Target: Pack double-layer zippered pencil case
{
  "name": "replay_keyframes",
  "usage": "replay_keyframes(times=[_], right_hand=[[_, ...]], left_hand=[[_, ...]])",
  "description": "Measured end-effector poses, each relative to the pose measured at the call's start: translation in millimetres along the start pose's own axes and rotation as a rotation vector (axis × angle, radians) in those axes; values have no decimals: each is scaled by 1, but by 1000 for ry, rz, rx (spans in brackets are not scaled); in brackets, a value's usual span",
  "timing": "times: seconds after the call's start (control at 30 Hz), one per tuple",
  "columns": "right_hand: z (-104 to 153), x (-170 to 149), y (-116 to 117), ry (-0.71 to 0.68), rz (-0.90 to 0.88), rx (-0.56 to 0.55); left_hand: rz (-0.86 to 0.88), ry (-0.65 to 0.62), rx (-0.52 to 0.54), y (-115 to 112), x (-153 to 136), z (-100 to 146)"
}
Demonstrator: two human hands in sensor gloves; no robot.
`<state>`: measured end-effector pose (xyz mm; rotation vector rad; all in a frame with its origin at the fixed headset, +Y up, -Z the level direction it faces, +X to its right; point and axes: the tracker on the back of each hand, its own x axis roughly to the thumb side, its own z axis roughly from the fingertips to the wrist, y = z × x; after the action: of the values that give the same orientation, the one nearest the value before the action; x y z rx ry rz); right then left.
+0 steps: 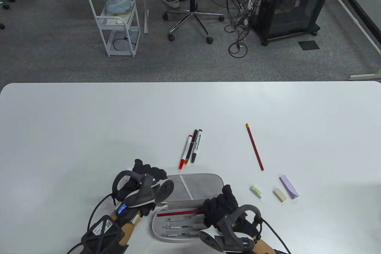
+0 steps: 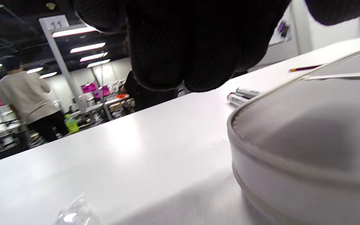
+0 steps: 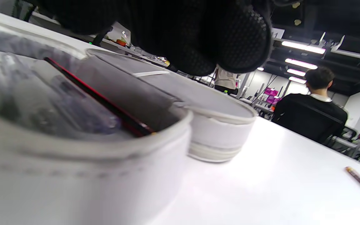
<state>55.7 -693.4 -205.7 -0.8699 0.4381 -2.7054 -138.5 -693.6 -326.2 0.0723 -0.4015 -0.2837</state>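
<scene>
The light grey oval zippered fabric pencil case [image 1: 196, 187] lies unzipped near the bottom centre of the table view, on the white table [image 1: 89, 123]. Its lid half is flipped toward the top of the frame and the tray half sits closest to the bottom edge. Inside the tray there's a red pencil [image 1: 178, 213] lying crosswise, plus a few clear-barrelled pens [image 1: 178, 227] under it.

The left hand [image 1: 146, 182] in its black glove is at the case's left end, fingers bent over the lid edge; can't honestly tell if it's gripping the fabric or just resting there. The right hand [image 1: 220, 206] hovers over the right end of the tray, fingers curled down, and same deal: whether it's holding anything is hidden.

Still out on the table: a red marker [image 1: 185, 151], a black pen [image 1: 190, 146] and a black marker [image 1: 196, 145] bunched together just above the case, a second long red pencil [image 1: 254, 147] to the right, then a small green-and-clear box [image 1: 256, 191], a cream eraser [image 1: 280, 194] and a lilac wedge-shaped block [image 1: 289, 186] at lower right.
</scene>
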Motion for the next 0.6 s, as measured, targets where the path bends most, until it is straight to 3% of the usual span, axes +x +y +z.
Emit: replay_keyframes(times=[0.2,0.4,0.5,0.6], right_hand=[[3,-11,-2,28,-26,-11],[3,-22,5,46,-44,18],[4,-26,7,50,-60,27],[4,-27,8,50,-73,25]], left_hand=[[-130,108,-270,-16,9,-61],[0,170,-357,-22,11,-95],[-11,169,-434,-28,17,-105],[-42,158,-435,-34,20,-111]])
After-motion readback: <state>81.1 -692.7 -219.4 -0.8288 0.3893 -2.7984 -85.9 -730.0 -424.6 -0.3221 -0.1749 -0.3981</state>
